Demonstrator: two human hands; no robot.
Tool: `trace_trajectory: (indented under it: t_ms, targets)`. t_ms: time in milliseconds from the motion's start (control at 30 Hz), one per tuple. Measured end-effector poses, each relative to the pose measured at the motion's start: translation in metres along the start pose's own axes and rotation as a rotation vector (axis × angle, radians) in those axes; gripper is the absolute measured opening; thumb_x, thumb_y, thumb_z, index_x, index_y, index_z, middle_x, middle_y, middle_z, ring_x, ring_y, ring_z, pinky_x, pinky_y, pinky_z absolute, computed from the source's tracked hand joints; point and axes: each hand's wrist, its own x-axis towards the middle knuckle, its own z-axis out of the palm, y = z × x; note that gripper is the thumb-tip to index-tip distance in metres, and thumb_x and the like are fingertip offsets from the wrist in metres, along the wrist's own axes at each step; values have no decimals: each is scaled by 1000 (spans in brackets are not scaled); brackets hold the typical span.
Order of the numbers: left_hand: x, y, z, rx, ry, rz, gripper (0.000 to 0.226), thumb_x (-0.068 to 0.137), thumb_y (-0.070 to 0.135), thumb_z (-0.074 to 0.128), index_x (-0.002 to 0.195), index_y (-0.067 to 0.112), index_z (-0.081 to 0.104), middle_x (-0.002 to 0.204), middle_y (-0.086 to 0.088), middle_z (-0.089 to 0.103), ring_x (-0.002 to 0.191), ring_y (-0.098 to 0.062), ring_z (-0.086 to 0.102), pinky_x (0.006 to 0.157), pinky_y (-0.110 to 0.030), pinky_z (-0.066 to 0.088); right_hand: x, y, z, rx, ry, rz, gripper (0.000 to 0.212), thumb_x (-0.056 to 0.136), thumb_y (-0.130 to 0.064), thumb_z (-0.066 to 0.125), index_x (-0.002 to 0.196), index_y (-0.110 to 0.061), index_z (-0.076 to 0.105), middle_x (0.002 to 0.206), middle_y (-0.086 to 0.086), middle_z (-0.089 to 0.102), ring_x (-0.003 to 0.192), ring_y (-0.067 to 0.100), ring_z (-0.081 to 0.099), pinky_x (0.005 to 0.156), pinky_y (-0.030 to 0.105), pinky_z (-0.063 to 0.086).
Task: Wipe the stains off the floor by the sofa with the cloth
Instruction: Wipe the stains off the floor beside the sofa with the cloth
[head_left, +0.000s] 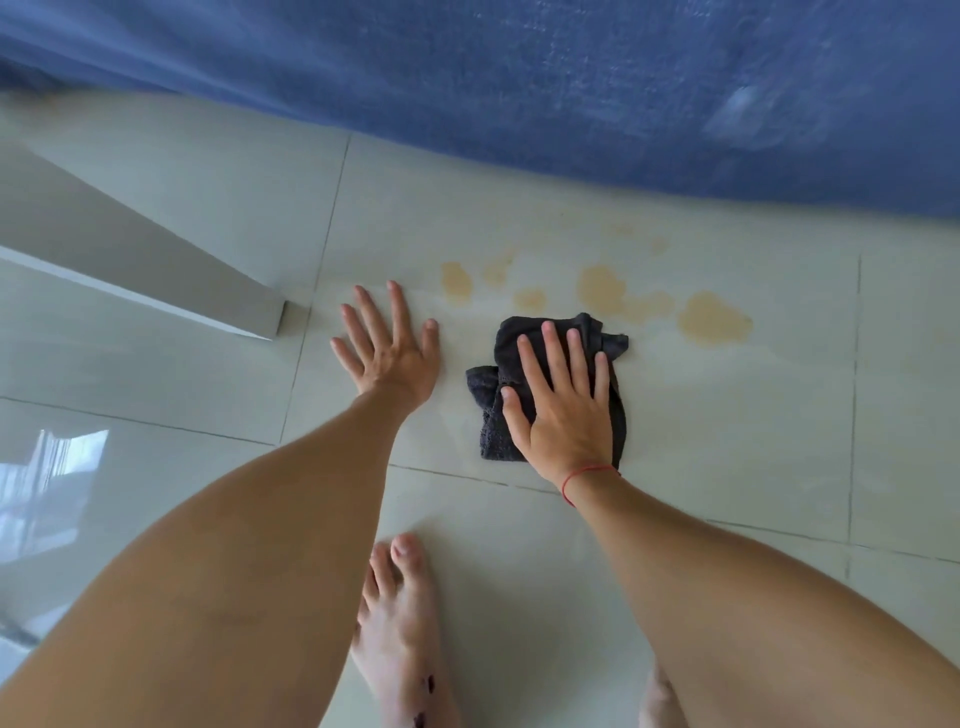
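A dark grey cloth (509, 358) lies crumpled on the pale tiled floor (727, 441). My right hand (563, 400) presses flat on top of it, fingers spread. Just beyond the cloth, several yellowish stains (714, 319) spread in a row across the tile, close to the blue sofa (571, 78). My left hand (389, 345) rests flat on the bare floor to the left of the cloth, fingers apart, holding nothing.
A white panel or furniture edge (156, 270) juts in from the left, ending near my left hand. My bare foot (400, 623) stands on the tile below the hands. The sofa runs along the whole top of the view.
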Motion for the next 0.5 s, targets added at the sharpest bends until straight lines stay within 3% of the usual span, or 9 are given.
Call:
trace_trajectory:
  t_ms: [233,400,500]
  targets:
    - [3,0,-7,-15,-97,-6,63,95,50,14,145,37,-23,153,-3,-36,140,-24,-33,110,-49,-20,60,-14,-5,23,27,107,57,93,-49,37,146,-28,38,159,7,27,147,32,22,118,56,13]
    - [9,-1,-18,-41,-218,-25,64,92,36,17,146,40,-18,156,-1,-28,143,-23,-27,113,-48,-17,89,-40,-2,21,-12,-6,59,92,-56,36,146,-32,37,160,6,25,148,35,18,117,58,9]
    - [6,-2,-19,-90,-203,-50,69,88,30,22,147,41,-12,158,1,-23,144,-21,-23,114,-46,-15,78,-43,-3,39,-34,-69,58,93,-56,36,146,-33,36,160,2,25,148,32,17,119,56,8]
